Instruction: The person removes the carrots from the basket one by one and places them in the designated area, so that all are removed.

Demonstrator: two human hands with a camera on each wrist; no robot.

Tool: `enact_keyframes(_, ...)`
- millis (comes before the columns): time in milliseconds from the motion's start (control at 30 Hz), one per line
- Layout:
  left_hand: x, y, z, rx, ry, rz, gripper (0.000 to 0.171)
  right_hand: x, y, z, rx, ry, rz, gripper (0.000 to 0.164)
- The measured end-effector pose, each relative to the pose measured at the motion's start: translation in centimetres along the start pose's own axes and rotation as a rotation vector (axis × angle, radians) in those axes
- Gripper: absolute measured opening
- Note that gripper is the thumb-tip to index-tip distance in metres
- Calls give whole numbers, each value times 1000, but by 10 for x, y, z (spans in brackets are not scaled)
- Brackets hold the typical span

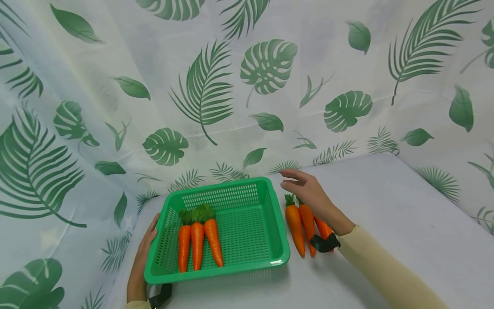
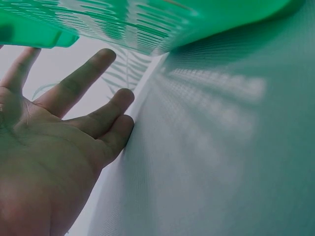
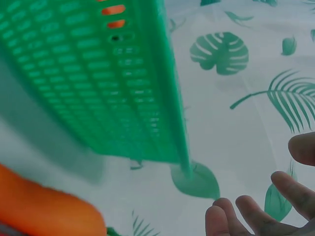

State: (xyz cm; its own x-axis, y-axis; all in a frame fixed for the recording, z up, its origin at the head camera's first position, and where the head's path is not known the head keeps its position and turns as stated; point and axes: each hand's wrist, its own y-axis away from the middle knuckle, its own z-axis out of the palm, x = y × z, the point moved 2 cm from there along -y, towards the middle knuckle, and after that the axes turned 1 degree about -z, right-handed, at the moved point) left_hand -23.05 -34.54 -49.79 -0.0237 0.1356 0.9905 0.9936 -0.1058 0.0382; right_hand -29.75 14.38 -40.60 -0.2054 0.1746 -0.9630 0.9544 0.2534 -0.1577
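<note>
Probably light, stiff and slick, three glossy orange, green-topped carrots lie right of the rectangular green plastic basket, best gripped mid-body; three more carrots sit inside. The left hand, fingers extended, flanks the basket; the relaxed right hand hovers above the outer three, holding nothing. White table, leaf-printed white curtain behind

This looks like a small screened-off booth: pale sheeting printed with green leaves rises along the far, left and right edges of a plain white worktop. Creases and soft waves show that it hangs loosely, like curtain. Whether a home, studio or workshop surrounds it cannot be told.
</note>
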Motion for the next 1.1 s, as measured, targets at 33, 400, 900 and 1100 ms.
enact_keyframes(33,0,0,0,-5,2,-6,71,-2,-1,2,-4,-1,-6,49)
enact_keyframes(400,-3,3,-2,-15,2,23,69,-16,-13,30,-51,-85,-53,50)
enact_keyframes(900,-3,1,-1,18,8,47,68,-26,-29,66,-108,-95,-65,47)
enact_keyframes(1100,-2,-2,-1,11,-5,0,70,-25,-35,76,-138,-102,-40,48)
